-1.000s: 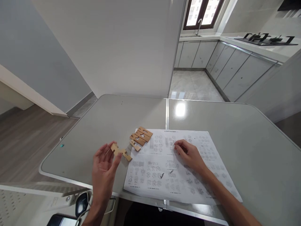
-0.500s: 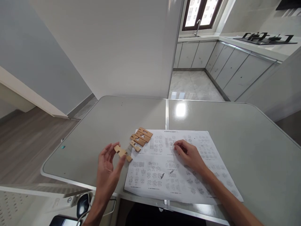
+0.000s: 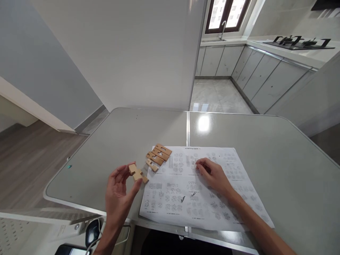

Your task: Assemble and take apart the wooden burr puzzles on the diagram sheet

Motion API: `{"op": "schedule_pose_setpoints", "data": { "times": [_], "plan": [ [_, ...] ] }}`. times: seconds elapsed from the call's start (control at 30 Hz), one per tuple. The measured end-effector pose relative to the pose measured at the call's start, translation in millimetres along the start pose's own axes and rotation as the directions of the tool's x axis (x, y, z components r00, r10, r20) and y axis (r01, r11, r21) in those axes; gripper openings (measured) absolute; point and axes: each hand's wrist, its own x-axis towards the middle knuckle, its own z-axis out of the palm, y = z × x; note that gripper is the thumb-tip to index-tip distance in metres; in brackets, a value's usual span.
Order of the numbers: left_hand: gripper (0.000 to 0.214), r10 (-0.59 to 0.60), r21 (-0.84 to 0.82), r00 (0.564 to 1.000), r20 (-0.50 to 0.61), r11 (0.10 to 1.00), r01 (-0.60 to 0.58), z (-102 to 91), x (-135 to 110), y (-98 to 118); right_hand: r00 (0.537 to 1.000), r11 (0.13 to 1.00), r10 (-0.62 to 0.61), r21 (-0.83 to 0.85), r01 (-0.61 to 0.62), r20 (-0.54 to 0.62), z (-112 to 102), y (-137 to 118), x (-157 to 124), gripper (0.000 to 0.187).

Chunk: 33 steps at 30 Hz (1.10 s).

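Between the thumb and fingertips of my left hand [image 3: 120, 189] is a pale notched wooden puzzle piece [image 3: 137, 174], held tilted over the left edge of the printed sheet. My right hand [image 3: 212, 173] rests on the sheet [image 3: 170, 219], its fingers curled together with nothing visible in them. A smaller notched wooden piece [image 3: 152, 165] lies just right of the held piece. Behind it, several flat brown wooden pieces [image 3: 159, 154] with cutouts lie side by side over the sheet's upper left corner. Rows of small diagrams cover the paper.
The grey table [image 3: 265, 141] has a metal seam [image 3: 188, 127] down its middle. A small teal bit [image 3: 69, 166] lies near its left edge. Below left are a dark rounded object [image 3: 92, 232], a phone-like device [image 3: 70, 249] and a white cable.
My left hand has turned a little and shifted slightly left, and the wooden puzzle piece in it shows a broader face. My right hand stays in place on the sheet.
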Motion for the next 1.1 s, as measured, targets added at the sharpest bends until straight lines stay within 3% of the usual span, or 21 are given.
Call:
{"op": "schedule_pose_setpoints", "data": {
  "times": [0.2,0.37,0.5,0.8,1.1],
  "plan": [
    [0.063,-0.033,0.039,0.998,0.056,0.999,0.03,1.3,-1,-6,1.0,1.0,0.005,0.0,-0.005,-0.005,0,3,0,0.035],
    [0.053,-0.037,0.163,0.996,0.078,0.986,0.024,5.5,-6,1,1.0,1.0,0.011,0.003,-0.011,0.009,1,6,1,0.037],
    [0.061,-0.084,0.263,0.989,0.122,0.964,0.05,-0.5,-2,0,1.0,1.0,0.014,0.005,-0.014,0.006,1,6,1,0.039],
    [0.07,-0.135,0.283,0.981,0.138,0.955,0.091,-6.4,16,-16,1.0,1.0,0.001,0.003,-0.001,0.008,0,1,0,0.038],
    [0.061,0.032,0.411,0.982,0.188,0.905,-0.108,-4.5,19,-4,1.0,1.0,0.0,-0.006,0.0,0.004,1,8,0,0.039]
  ]
}}
